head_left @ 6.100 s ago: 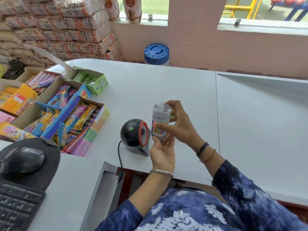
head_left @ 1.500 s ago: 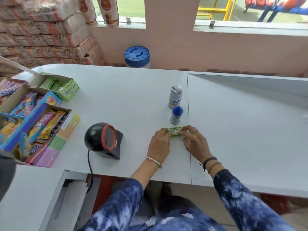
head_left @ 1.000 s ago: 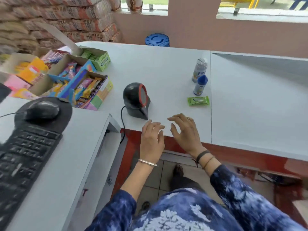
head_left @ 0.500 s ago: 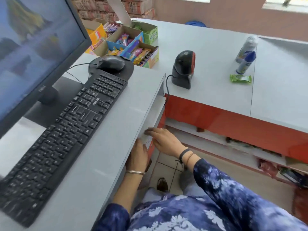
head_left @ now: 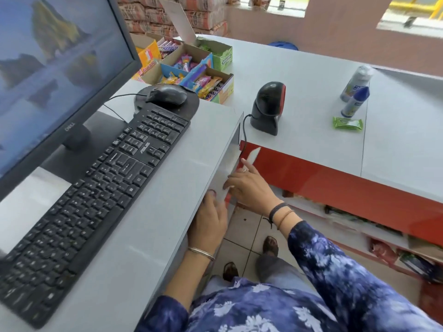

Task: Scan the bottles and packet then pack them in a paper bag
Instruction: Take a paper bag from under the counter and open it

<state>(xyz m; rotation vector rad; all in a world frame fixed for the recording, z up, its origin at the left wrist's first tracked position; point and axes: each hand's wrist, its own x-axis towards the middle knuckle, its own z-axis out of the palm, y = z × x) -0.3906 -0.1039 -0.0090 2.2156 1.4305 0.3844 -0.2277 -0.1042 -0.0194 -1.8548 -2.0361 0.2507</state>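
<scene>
Your left hand (head_left: 211, 219) and right hand (head_left: 249, 188), fingers loosely spread, reach beneath the grey desk edge (head_left: 215, 164), well apart from the black dome-shaped scanner (head_left: 268, 107) and green foil packet (head_left: 347, 122).

On the raised desk (head_left: 148, 212) at the left, a keyboard (head_left: 96, 183) lies in front of a monitor (head_left: 55, 68), with a mouse (head_left: 166, 97) just behind the keyboard. To the right, on the lower counter (head_left: 299, 92), a barcode scanner (head_left: 267, 107) stands near the desk's corner. Open boxes of sweets (head_left: 191, 68) sit behind the mouse. Farther right, two bottles (head_left: 356, 92) stand close together, one behind the other, and a packet (head_left: 347, 123) lies just in front of them. Both hands (head_left: 249, 188) reach under the desk's right edge.
</scene>
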